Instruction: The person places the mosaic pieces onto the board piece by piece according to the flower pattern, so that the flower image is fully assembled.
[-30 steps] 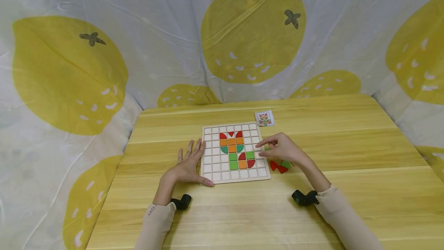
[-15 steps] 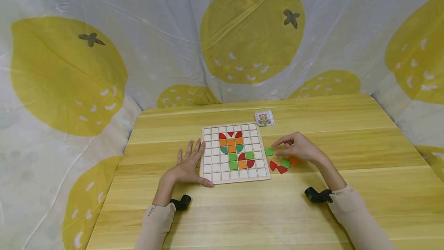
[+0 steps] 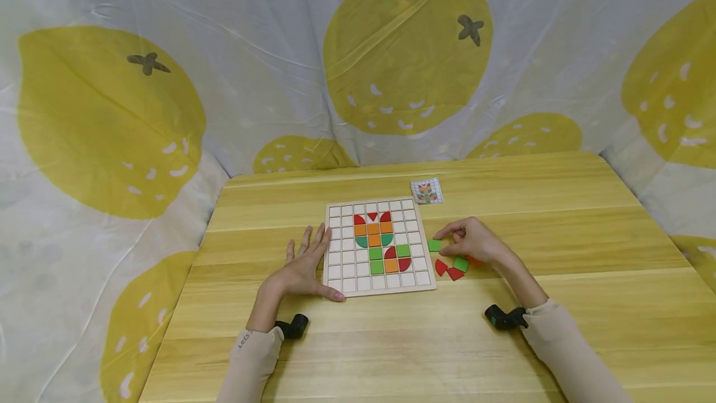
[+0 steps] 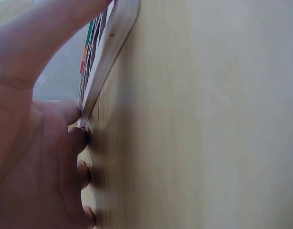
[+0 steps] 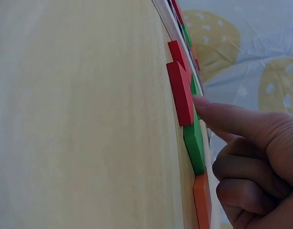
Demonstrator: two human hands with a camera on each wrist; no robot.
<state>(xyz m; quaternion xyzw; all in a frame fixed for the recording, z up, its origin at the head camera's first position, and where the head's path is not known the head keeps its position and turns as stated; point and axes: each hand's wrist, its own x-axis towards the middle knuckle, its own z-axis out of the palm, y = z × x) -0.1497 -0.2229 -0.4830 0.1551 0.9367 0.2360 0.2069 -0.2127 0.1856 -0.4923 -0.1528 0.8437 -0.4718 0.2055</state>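
A white-gridded wooden board (image 3: 363, 283) holds red, orange and green tiles in a flower-like pattern. My left hand (image 3: 296, 275) lies along its left edge, fingers spread and thumb at the lower left corner; the left wrist view shows fingertips against the board's side. To the right of the board, my right hand (image 3: 472, 241) has thumb and index finger at a green square tile (image 3: 434, 245), pinching its near and far edges. Close below lie red pieces (image 3: 455, 273), another green square (image 3: 461, 264) and an orange tile (image 5: 202, 200) partly hidden by the hand in the head view.
A small printed card (image 3: 427, 191) with a flower pattern on a grid lies beyond the board's upper right corner. The wooden table (image 3: 358, 353) ends at a lemon-print curtain (image 3: 268, 79) behind. Each wrist wears a black camera (image 3: 504, 317).
My right hand has moved right from over the board's right side, then slightly back left onto the green square tile. My left hand and the board stay in place.
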